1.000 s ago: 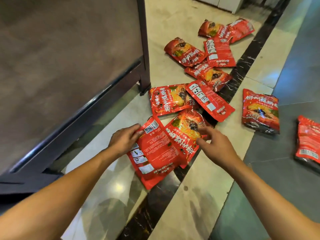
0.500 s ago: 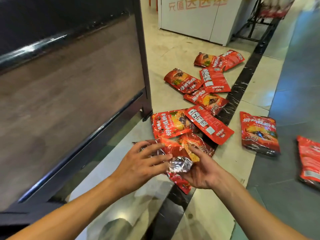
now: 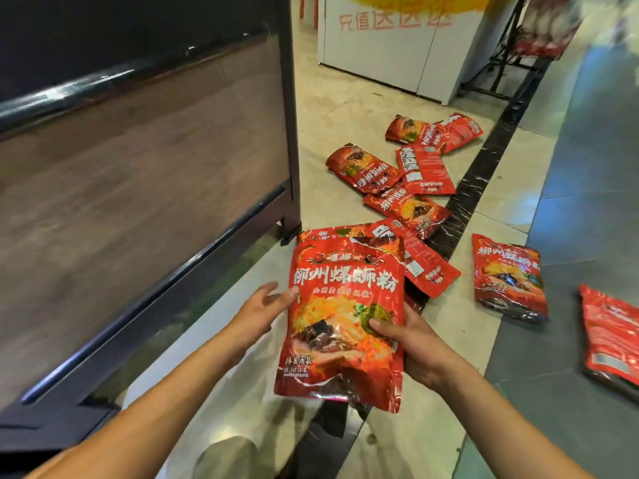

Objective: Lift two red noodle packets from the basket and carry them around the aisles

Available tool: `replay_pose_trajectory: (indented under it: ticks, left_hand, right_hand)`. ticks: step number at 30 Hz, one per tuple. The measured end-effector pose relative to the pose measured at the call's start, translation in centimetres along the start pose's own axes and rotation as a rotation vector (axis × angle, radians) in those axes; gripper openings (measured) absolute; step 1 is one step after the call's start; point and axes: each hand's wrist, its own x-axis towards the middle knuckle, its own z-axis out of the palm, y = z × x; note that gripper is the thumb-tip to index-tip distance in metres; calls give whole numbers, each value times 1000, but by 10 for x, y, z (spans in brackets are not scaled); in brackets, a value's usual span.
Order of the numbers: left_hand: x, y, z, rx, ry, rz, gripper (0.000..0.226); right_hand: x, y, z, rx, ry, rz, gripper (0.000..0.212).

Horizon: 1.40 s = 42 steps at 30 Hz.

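A large red noodle packet with white Chinese lettering is held upright, face toward me, above the floor. My right hand grips its right edge, thumb across the front and fingers behind. My left hand is at the packet's left edge with fingers relaxed, the fingertips touching the edge. Several more red packets lie scattered on the floor beyond. One red packet lies alone to the right.
A dark-framed shelf unit with a wood-look panel stands at the left, its leg just behind the held packet. A white cabinet stands at the back. Another red packet lies at the right edge. A black tile strip crosses the floor.
Both hands picked packets off the floor and lifted them. A packet now stands upright facing me in my right hand, and my left hand has loosened at its edge. The view tilted up.
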Motion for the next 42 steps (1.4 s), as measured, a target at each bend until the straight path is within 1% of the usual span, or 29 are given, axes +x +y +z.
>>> replay_pose_trajectory:
  ticks: [2, 3, 5, 7, 8, 10, 12, 14, 15, 17, 20, 21, 22, 23, 25, 27, 31, 36, 38, 39, 42]
  left_hand:
    - [2, -9, 6, -250, -307, -151, 105]
    - [-1, -11, 10, -354, -406, -176, 102]
    - [-9, -11, 20, -498, -466, -179, 105]
    - [-12, -10, 30, -532, -440, -145, 103]
    - [-13, -9, 34, -518, -425, -122, 98]
    - [-12, -7, 40, -482, -357, -83, 74]
    - [-11, -6, 43, -476, -300, -53, 50]
    - [-10, -4, 44, -494, -281, -28, 39]
    - [-10, -4, 44, -494, -280, -23, 37]
    - [-8, -7, 44, -493, -293, -21, 45]
    - [-6, -10, 41, -517, -349, -16, 77]
    - [-5, -10, 40, -517, -358, -9, 85]
    - [-4, -10, 39, -515, -354, -1, 87]
    - [-3, -11, 38, -506, -340, 2, 82]
    - [-1, -10, 36, -479, -305, 9, 62]
    - [1, -10, 34, -455, -283, 10, 52]
    - [4, -10, 29, -432, -257, -1, 46]
    - [10, -12, 16, -373, -228, 30, 49]
    - [13, -9, 8, -372, -172, 81, 45]
    - [13, -7, 3, -366, -125, 112, 42]
    - [17, -1, -17, -339, 81, 187, 32]
  right_hand:
    - [-7, -2, 2, -39, -61, -5, 79]
    - [-10, -3, 3, -53, -80, -12, 75]
    - [-12, -5, 4, -77, -96, -38, 65]
    - [-13, -6, 4, -108, -74, -66, 59]
    - [-12, -4, 2, -116, -53, -75, 57]
    - [-9, -3, 0, -121, -16, -90, 57]
    - [-5, 0, -2, -91, -16, -100, 60]
    - [-2, 0, -2, -82, -29, -104, 71]
    - [-2, 0, -2, -101, -29, -108, 76]
    - [0, 2, -1, -142, -11, -128, 79]
    - [4, 4, 1, -162, 43, -158, 82]
    - [4, 5, 2, -166, 65, -169, 82]
    - [5, 5, 3, -169, 81, -181, 83]
    - [5, 5, 3, -173, 95, -187, 84]
    - [6, 6, 5, -171, 95, -195, 84]
    - [6, 5, 7, -177, 85, -194, 80]
    - [7, 4, 11, -171, 60, -176, 71]
    - [13, 7, 6, -103, 54, -100, 76]
    - [18, 4, 0, -94, 115, -83, 76]
    - [21, 2, -2, -101, 178, -75, 78]
    - [45, 6, -14, -157, 342, -65, 99]
